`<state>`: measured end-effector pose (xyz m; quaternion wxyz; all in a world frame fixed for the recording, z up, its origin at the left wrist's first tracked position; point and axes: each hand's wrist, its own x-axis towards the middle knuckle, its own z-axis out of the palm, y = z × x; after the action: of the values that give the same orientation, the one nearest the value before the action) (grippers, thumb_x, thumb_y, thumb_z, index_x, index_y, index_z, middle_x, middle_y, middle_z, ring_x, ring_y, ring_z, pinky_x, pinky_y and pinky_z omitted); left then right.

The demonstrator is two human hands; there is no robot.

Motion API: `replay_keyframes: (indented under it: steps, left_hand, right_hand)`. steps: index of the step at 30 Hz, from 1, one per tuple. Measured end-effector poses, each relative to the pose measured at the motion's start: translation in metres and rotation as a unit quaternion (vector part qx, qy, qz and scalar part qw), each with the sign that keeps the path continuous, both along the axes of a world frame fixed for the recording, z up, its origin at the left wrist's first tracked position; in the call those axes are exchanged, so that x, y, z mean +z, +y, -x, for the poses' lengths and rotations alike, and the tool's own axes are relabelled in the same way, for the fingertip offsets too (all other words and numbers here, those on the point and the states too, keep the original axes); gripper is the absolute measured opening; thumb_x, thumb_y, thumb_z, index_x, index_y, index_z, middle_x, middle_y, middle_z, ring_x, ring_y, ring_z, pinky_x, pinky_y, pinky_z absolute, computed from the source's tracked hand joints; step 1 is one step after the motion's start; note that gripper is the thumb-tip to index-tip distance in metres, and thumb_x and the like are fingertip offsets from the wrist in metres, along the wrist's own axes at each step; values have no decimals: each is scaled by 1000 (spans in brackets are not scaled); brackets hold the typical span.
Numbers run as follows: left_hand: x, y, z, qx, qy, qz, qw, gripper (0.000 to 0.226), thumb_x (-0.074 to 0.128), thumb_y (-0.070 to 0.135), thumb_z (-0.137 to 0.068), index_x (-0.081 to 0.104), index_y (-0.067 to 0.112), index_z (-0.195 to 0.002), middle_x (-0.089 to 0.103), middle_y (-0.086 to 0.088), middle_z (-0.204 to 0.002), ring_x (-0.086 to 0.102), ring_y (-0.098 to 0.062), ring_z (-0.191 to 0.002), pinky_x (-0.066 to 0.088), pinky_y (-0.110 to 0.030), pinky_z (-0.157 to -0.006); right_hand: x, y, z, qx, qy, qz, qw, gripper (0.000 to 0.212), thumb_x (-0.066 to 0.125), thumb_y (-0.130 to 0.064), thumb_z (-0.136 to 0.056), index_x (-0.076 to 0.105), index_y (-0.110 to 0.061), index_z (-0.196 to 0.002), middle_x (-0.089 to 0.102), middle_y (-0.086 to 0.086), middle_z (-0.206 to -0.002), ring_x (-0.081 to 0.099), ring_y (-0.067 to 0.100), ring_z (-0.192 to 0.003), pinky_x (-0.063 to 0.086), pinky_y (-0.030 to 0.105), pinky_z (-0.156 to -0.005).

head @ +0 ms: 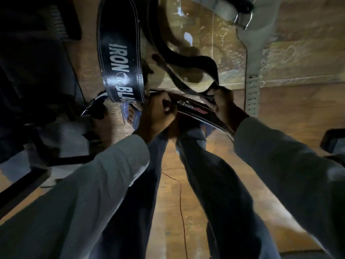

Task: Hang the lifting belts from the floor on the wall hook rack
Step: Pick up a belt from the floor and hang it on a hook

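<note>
I look straight down past my legs at a wooden floor. A wide black leather belt (118,53) with white lettering hangs in front of me at upper left, its buckle end (93,107) low beside my foot. My left hand (158,113) and my right hand (224,103) are both closed on a second black belt with red and white lettering (194,110), held stretched between them. A thin black strap (186,58) loops up from my right hand. A grey belt (252,53) with a metal buckle hangs at upper right.
Dark gym equipment and a black metal frame (37,90) fill the left side. A thin dark cable (181,193) runs across the wood floor (289,101) between my legs. A dark object (334,141) sits at the right edge. My foot wears a blue sandal (132,114).
</note>
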<state>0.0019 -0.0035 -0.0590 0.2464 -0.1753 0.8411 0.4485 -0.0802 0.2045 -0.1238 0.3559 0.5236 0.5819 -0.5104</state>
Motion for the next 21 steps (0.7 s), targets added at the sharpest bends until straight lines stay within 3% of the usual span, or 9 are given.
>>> replay_keyframes:
  steps: [3, 5, 7, 9, 11, 13, 17, 20, 21]
  left_hand:
    - [38, 5, 12, 108, -35, 12, 993, 42, 67, 50, -88, 61, 14, -109, 69, -2, -104, 65, -18, -96, 52, -31, -84]
    - [46, 0, 19, 249, -118, -58, 959, 68, 66, 71, -78, 63, 18, -120, 71, -2, -119, 66, -21, -113, 52, -37, -97]
    - [67, -11, 24, 355, -185, -133, 907, 92, 71, 84, -62, 62, 18, -126, 71, -3, -121, 67, -25, -114, 57, -45, -96]
    - [117, -19, 41, 408, -215, -178, 869, 76, 78, 67, -70, 59, 15, -121, 70, -4, -112, 69, -27, -104, 63, -43, -78]
    - [177, -29, 52, 385, -254, -196, 865, 44, 76, 46, -83, 59, 16, -112, 66, -4, -108, 65, -25, -97, 62, -41, -70]
    - [225, -41, 57, 329, -301, -217, 869, 43, 73, 46, -85, 60, 21, -116, 59, -7, -117, 60, -27, -97, 63, -45, -66]
    - [325, -63, 61, 304, -333, -203, 869, 44, 73, 43, -79, 63, 15, -112, 54, -10, -105, 54, -30, -85, 61, -48, -56]
    - [394, -74, 51, 312, -317, -195, 874, 38, 73, 34, -69, 62, 12, -98, 57, -13, -100, 56, -33, -85, 60, -51, -59]
    - [416, -77, 46, 321, -318, -196, 870, 34, 71, 32, -68, 62, 10, -93, 58, -14, -99, 57, -35, -86, 61, -54, -63]
  right_hand:
    - [54, -7, 10, -39, -31, 82, 995, 10, 50, 7, -97, 58, 4, -94, 61, 23, -105, 63, 35, -100, 61, 29, -56]
    - [88, -14, 10, -33, -38, 110, 993, 8, 48, 2, -100, 56, 2, -97, 58, 19, -103, 60, 30, -97, 59, 25, -53]
    - [124, -22, 5, -11, -42, 130, 991, 9, 46, -1, -101, 55, -1, -102, 56, 16, -103, 58, 28, -93, 59, 27, -55]
    - [156, -29, 2, -8, -47, 156, 987, 10, 45, -7, -103, 55, -5, -100, 55, 13, -98, 56, 25, -84, 58, 26, -53]
    - [195, -35, -5, 22, -49, 161, 985, 15, 44, -14, -106, 56, -9, -100, 57, 10, -95, 56, 23, -77, 54, 22, -48]
    - [239, -42, -10, 39, -52, 173, 983, 21, 42, -22, -109, 57, -14, -96, 58, 7, -91, 54, 19, -72, 50, 21, -45]
    - [329, -62, -17, 79, -45, 200, 976, 30, 38, -23, -109, 51, -17, -82, 51, 3, -73, 43, 16, -62, 42, 17, -40]
    - [391, -75, -19, 177, -17, 224, 958, 32, 38, -9, -103, 49, -15, -74, 52, -4, -53, 41, 15, -59, 40, 24, -53]
    - [413, -81, -17, 214, 3, 220, 952, 28, 39, -8, -103, 56, -12, -81, 56, -3, -57, 45, 16, -63, 42, 26, -58]
